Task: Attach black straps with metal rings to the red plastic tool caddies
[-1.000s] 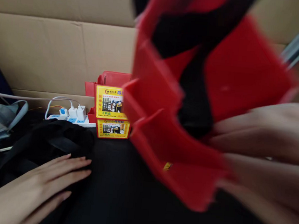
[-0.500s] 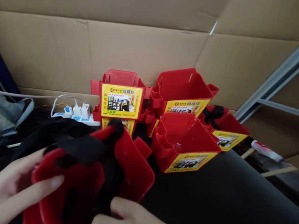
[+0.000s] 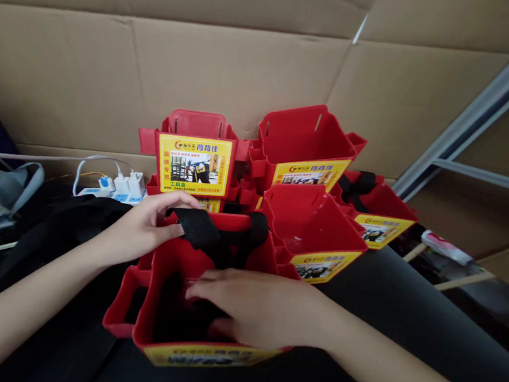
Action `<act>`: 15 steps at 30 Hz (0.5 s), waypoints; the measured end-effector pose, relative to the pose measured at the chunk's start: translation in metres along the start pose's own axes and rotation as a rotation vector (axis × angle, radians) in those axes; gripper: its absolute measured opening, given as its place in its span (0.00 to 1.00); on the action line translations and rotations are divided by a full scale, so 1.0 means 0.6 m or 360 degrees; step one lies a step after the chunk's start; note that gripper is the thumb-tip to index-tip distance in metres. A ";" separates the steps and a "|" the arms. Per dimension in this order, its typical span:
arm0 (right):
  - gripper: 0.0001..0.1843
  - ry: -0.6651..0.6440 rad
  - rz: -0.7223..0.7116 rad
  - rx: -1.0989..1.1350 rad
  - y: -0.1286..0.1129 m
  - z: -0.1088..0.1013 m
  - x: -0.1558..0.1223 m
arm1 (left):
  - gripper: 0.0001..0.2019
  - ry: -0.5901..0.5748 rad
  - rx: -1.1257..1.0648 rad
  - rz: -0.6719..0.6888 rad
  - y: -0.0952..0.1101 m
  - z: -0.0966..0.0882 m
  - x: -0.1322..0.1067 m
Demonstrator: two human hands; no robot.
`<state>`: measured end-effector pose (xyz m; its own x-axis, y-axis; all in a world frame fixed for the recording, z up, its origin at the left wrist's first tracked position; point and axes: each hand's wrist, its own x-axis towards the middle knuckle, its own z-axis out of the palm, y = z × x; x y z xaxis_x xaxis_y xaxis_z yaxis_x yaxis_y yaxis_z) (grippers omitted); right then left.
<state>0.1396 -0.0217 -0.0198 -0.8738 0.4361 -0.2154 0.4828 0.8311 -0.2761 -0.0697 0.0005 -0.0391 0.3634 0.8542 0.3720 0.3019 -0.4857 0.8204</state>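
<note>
A red plastic tool box [image 3: 143,300] stands upright before me, its yellow label facing me and side pockets on its left. My left hand [image 3: 156,221] pinches its back rim on the left, where a black strap [image 3: 197,229] loops over the edge. A second strap loop [image 3: 259,230] passes over the same rim farther right. My right hand [image 3: 253,307] reaches down inside the box, its fingers curled around black webbing. Its fingertips are partly hidden in the shadowed interior.
Similar red boxes stand behind: a stacked pair [image 3: 194,165] at left, others [image 3: 306,136] [image 3: 314,220] to the right, and one with black straps [image 3: 381,211]. A power strip [image 3: 123,191] with plugs, dark fabric [image 3: 67,240], a cardboard wall [image 3: 229,76] and a metal frame [image 3: 479,109] surround them.
The box in my hands has turned from a tilted position to upright, label toward me. My left hand has moved up to its back rim, and my right hand has gone inside it.
</note>
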 end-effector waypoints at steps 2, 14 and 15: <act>0.28 -0.0221 0.0045 -0.0171 0.006 0.002 0.014 | 0.10 -0.0021 0.0022 0.0035 -0.008 0.000 0.014; 0.13 0.0741 0.0048 0.0713 0.011 -0.078 -0.032 | 0.09 0.0508 0.0524 0.0476 0.074 0.004 -0.020; 0.12 0.0832 0.0017 0.0840 0.014 -0.085 -0.036 | 0.06 0.0537 0.0486 0.0390 0.087 0.007 -0.018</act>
<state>0.1598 -0.0063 0.0305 -0.7192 0.6599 0.2172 0.3402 0.6072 -0.7180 -0.0540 -0.0346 -0.0025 0.1663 0.6966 0.6979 0.5054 -0.6680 0.5462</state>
